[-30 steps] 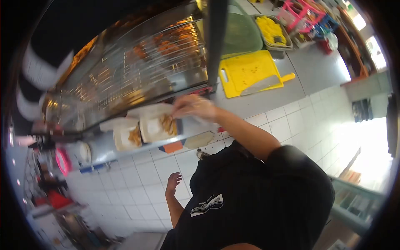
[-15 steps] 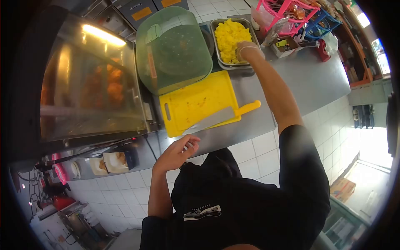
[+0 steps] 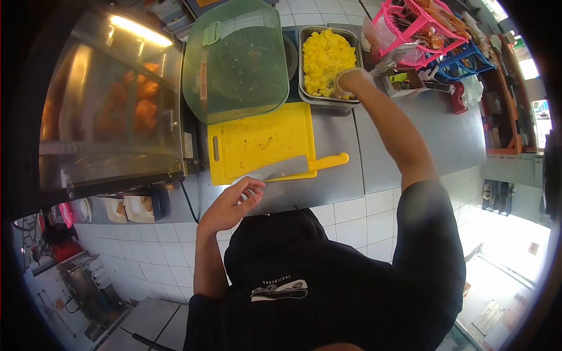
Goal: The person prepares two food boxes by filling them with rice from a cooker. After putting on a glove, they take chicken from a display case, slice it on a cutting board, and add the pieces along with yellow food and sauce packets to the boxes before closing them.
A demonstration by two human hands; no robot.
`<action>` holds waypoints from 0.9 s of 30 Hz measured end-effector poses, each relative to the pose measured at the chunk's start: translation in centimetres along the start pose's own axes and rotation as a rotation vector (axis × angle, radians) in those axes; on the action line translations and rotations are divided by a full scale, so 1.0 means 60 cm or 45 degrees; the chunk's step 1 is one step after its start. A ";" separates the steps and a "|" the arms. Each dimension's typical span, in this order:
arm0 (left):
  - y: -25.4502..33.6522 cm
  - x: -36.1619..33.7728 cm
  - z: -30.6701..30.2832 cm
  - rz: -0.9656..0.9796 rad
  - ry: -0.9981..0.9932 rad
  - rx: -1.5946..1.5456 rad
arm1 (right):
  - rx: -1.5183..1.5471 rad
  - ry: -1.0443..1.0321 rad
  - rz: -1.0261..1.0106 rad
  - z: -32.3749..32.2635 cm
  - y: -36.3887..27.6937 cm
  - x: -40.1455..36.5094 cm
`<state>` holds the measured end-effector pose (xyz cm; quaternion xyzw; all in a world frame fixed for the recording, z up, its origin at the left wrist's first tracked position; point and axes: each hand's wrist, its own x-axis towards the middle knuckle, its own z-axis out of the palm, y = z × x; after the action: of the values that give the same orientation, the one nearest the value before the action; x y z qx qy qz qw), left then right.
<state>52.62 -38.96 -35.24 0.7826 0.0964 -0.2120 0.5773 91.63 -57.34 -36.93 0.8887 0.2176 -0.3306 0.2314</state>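
Observation:
My right hand (image 3: 353,80) reaches into the metal pan (image 3: 302,70) heaped with a crumbly yellow food (image 3: 325,55) that resembles rice. Something clear, perhaps a plastic glove or a bag, shows around its fingers, whose tips are hidden at the pan's near right corner. With loosely curled fingers apart and nothing in them, my left hand (image 3: 229,206) hovers by the counter's front edge, close to the blade tip of a large knife (image 3: 287,168). That yellow-handled knife lies across the front of a yellow cutting board (image 3: 260,137) dotted with brown crumbs.
A green translucent tub (image 3: 237,70) stands behind the board. On the left is a lit glass food cabinet (image 3: 117,111) with browned food inside. Pink baskets (image 3: 410,29), a blue basket (image 3: 462,61) and a small box (image 3: 404,85) crowd the counter's back right.
My right hand has moved lower in the pan, to its near right corner. The view has shifted a little; my left hand remains loosely curled near the knife tip.

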 end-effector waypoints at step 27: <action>-0.014 -0.046 0.013 -0.049 0.295 -0.025 | 0.199 -0.060 -0.191 0.025 0.042 0.092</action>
<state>49.65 -39.17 -34.91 0.7941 0.1796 -0.1302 0.5659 96.04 -58.92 -41.07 0.8772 0.2515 -0.3837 0.1412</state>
